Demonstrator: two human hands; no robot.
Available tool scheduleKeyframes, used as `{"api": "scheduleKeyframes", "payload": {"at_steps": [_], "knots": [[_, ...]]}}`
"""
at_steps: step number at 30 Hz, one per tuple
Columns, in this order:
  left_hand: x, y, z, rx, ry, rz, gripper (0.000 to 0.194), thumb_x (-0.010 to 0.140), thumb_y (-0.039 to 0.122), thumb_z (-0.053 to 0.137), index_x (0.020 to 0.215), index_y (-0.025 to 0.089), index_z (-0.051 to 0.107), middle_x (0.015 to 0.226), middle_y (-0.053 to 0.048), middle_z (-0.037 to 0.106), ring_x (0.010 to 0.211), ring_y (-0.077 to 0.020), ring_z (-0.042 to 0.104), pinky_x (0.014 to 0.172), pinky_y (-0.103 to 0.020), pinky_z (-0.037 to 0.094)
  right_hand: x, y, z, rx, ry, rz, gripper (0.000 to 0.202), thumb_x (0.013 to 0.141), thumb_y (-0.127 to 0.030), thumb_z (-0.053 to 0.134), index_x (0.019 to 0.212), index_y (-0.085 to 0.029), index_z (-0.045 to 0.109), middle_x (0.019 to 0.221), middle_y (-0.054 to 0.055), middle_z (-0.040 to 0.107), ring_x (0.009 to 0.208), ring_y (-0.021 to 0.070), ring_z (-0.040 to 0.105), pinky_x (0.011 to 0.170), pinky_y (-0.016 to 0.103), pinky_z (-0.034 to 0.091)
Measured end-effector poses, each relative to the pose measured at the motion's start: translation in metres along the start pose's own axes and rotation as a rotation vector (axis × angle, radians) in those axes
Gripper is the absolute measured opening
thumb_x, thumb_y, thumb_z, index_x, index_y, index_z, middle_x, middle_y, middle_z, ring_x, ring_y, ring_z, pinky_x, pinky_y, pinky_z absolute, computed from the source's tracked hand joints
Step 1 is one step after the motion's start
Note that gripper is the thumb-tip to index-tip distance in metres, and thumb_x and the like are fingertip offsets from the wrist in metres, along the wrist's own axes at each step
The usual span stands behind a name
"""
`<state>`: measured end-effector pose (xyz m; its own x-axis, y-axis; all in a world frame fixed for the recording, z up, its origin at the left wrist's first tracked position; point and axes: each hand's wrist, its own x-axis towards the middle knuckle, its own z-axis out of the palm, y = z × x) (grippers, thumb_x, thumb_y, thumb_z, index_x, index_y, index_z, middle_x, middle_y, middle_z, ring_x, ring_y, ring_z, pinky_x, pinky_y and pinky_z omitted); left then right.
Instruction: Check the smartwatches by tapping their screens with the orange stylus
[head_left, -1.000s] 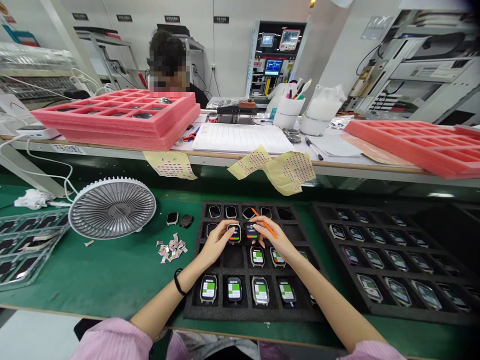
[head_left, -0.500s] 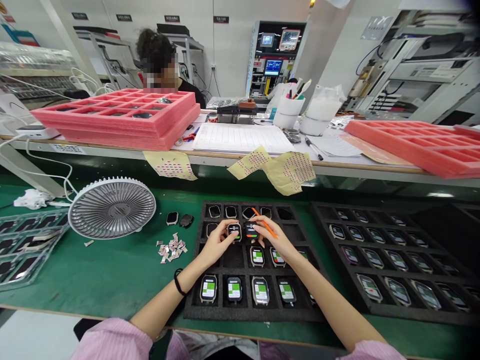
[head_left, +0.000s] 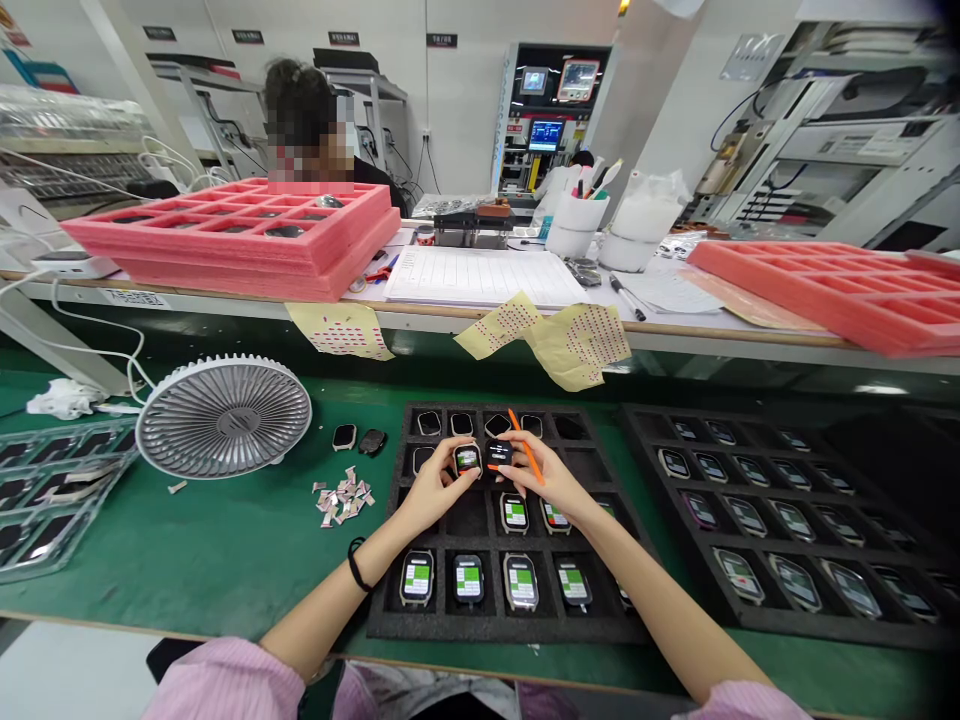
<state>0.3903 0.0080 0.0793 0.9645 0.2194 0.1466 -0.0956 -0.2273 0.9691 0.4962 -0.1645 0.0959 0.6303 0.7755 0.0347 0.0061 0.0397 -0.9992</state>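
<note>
In the head view, my left hand is closed around a light-framed smartwatch whose screen is lit, gripping it by its edges. Beside it, my right hand has its fingers on a dark smartwatch with white text and an orange strip on its screen. A thin orange pen-like stick is also tucked in the right hand. Both hands are above a black foam tray. Several smartwatches with green-and-white screens, such as one at the front left, sit in its compartments.
Another black foam tray of watches lies to the right. On the left are a grey fan, a pile of small pale pieces and clear plastic trays. A shelf carries pink foam trays; a person is behind it.
My left thumb has shifted from the watch's screen to its lower edge. The orange stick has tilted more upright in my right hand. Both watches stay in nearly the same place.
</note>
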Motion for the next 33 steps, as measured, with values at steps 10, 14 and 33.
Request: {"api": "scheduleKeyframes", "payload": {"at_steps": [10, 14, 33], "knots": [[0.000, 0.001, -0.001, -0.080, -0.003, -0.006, 0.034, 0.088, 0.039, 0.052, 0.115, 0.019, 0.053, 0.121, -0.010, 0.058, 0.094, -0.0194, 0.059, 0.073, -0.028, 0.050, 0.001, -0.002, 0.000, 0.001, 0.037, 0.019, 0.037, 0.077, -0.040, 0.069, 0.106, -0.023, 0.053, 0.094, 0.004, 0.060, 0.063, 0.0131, 0.062, 0.042, 0.021, 0.041], [0.000, 0.005, -0.001, -0.093, 0.006, -0.036, 0.035, 0.089, 0.042, 0.050, 0.113, 0.018, 0.056, 0.104, -0.008, 0.063, 0.080, -0.0172, 0.059, 0.065, -0.026, 0.048, 0.001, 0.000, -0.001, -0.012, 0.060, 0.013, 0.033, 0.078, -0.040, 0.068, 0.102, -0.023, 0.054, 0.083, 0.000, 0.059, 0.048, 0.0074, 0.053, 0.045, 0.024, 0.043], [0.000, 0.008, -0.002, -0.052, -0.013, -0.038, 0.038, 0.089, 0.035, 0.050, 0.122, 0.019, 0.056, 0.109, -0.009, 0.064, 0.078, -0.0162, 0.061, 0.056, -0.023, 0.045, 0.002, 0.004, -0.003, -0.061, 0.080, 0.007, 0.033, 0.082, -0.043, 0.061, 0.107, -0.022, 0.057, 0.093, 0.003, 0.059, 0.051, 0.0089, 0.056, 0.040, 0.022, 0.039]]}}
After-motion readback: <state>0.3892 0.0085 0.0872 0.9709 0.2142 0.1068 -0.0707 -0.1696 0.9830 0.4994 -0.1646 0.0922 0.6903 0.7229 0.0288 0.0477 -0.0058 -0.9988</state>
